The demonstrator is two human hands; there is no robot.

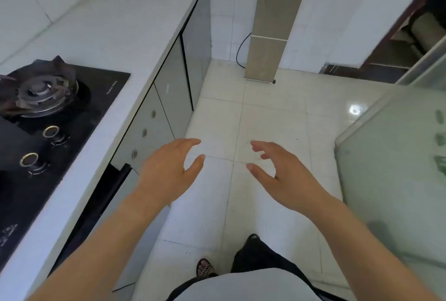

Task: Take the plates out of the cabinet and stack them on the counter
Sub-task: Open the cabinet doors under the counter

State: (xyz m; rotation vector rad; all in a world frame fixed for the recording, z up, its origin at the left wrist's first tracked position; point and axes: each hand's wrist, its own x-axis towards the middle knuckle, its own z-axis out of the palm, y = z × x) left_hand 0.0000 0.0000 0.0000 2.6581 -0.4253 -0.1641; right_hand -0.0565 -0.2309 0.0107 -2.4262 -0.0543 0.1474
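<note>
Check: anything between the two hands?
Nothing. In the head view, only bare floor tile shows between the open left hand and right hand.

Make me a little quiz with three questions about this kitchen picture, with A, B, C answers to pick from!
1. Where is the stove?
A. set into the counter, on the person's left
B. on the floor
C. by the doorway

2. How many round knobs show on the stove's front?
A. none
B. two
C. five

3. What are the left hand and right hand doing?
A. holding a plate
B. gripping a pan
C. open and empty

Answers:
1. A, its black glass sits in the white counter.
2. B, two gold-ringed knobs show.
3. C, fingers spread over bare floor.
</note>
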